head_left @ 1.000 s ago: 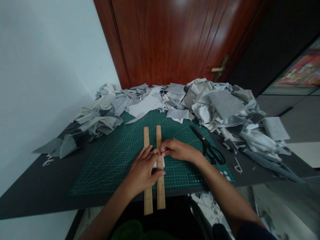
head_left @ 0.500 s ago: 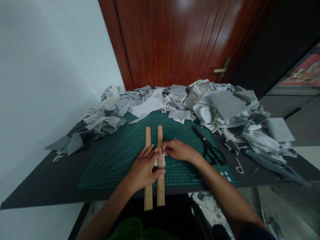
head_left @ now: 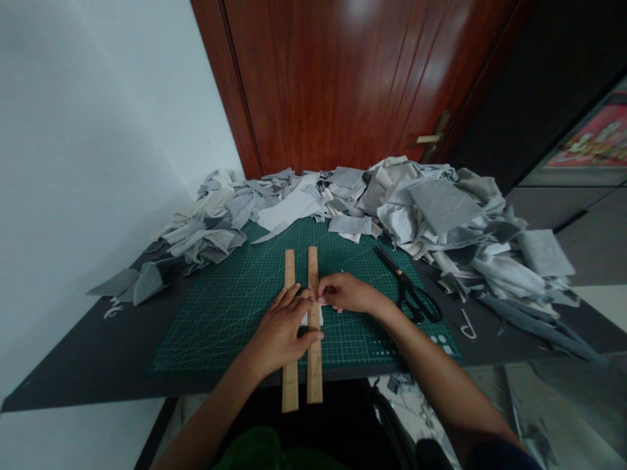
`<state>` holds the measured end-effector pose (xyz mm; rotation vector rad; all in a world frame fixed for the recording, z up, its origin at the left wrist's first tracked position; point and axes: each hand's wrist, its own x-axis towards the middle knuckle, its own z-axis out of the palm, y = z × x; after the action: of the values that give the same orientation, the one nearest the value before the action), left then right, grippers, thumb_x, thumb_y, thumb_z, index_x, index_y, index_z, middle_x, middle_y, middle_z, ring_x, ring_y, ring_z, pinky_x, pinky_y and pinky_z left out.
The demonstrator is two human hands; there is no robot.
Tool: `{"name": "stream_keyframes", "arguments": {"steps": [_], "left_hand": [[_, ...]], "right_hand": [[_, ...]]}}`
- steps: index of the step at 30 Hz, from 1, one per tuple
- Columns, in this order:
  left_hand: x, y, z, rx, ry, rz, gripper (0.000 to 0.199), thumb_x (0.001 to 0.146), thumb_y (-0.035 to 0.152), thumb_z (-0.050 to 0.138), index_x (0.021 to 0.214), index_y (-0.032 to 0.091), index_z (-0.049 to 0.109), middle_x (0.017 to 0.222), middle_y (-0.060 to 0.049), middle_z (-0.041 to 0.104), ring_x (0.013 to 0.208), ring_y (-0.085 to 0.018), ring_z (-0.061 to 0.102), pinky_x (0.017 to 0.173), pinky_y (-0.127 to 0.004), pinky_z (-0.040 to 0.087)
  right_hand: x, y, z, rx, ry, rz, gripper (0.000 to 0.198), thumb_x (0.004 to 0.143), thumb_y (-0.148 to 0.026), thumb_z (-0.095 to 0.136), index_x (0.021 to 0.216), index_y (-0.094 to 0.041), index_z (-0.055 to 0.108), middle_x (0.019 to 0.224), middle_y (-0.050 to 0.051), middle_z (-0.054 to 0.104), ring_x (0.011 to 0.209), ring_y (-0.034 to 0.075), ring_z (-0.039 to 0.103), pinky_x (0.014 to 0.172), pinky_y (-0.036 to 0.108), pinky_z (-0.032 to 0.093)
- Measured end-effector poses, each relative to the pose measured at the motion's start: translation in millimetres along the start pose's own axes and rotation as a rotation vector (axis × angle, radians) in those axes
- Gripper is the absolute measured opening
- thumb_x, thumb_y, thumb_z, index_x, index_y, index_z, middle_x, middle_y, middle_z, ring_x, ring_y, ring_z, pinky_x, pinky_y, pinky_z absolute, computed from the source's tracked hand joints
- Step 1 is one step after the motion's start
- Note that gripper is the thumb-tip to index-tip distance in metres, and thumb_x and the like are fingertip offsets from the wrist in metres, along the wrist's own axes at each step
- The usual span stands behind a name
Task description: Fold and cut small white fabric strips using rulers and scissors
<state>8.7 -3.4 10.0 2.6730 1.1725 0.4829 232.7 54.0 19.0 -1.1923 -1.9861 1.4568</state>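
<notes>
Two wooden rulers, a left ruler (head_left: 290,267) and a right ruler (head_left: 313,365), lie side by side on a green cutting mat (head_left: 220,313), their near ends over the table edge. My left hand (head_left: 284,326) presses down across them with fingers spread, its thumb and fingertips on the right ruler. Under that ruler is a small white piece (head_left: 304,320), mostly covered, its material unclear. My right hand (head_left: 345,292) is pinched closed at the right ruler's edge. A tiny pink bit shows at its fingertips; what it holds is too small to make out.
Black-handled scissors (head_left: 409,287) lie on the mat's right side. Grey and white fabric scraps are heaped at the left (head_left: 210,241), the back and the right (head_left: 441,209). A white curled strip (head_left: 468,325) rests on the dark table. A wooden door (head_left: 333,85) stands behind.
My right fingertips have shifted slightly at the ruler's edge, and more of the pink bit shows. My left hand and both rulers keep their places.
</notes>
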Motion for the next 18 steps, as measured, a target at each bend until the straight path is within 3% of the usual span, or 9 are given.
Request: {"name": "stream_keyframes", "arguments": {"steps": [5,18], "left_hand": [[0.7,0.5,-0.7,-0.026,0.002,-0.002,0.052,0.085,0.038,0.076,0.131,0.024,0.055,0.151,-0.008,0.053,0.150,-0.033,0.036,0.127,-0.054,0.025],[0.7,2.5,-3.0,-0.017,-0.008,0.000,0.057,0.087,0.039,0.074,0.137,0.025,0.051,0.151,-0.006,0.053,0.150,-0.032,0.036,0.127,-0.053,0.025]], "right_hand": [[1.7,-0.1,-1.2,0.110,-0.014,0.091,0.006,0.084,-0.011,0.064,0.081,-0.017,0.065,0.060,-0.006,0.060,0.051,0.010,0.060,0.047,0.020,0.053],[7.1,-5.8,-1.8,0.114,0.150,0.158,0.010,0.083,-0.010,0.069,0.074,-0.013,0.069,0.053,-0.006,0.062,0.045,0.009,0.059,0.045,0.019,0.051]]}}
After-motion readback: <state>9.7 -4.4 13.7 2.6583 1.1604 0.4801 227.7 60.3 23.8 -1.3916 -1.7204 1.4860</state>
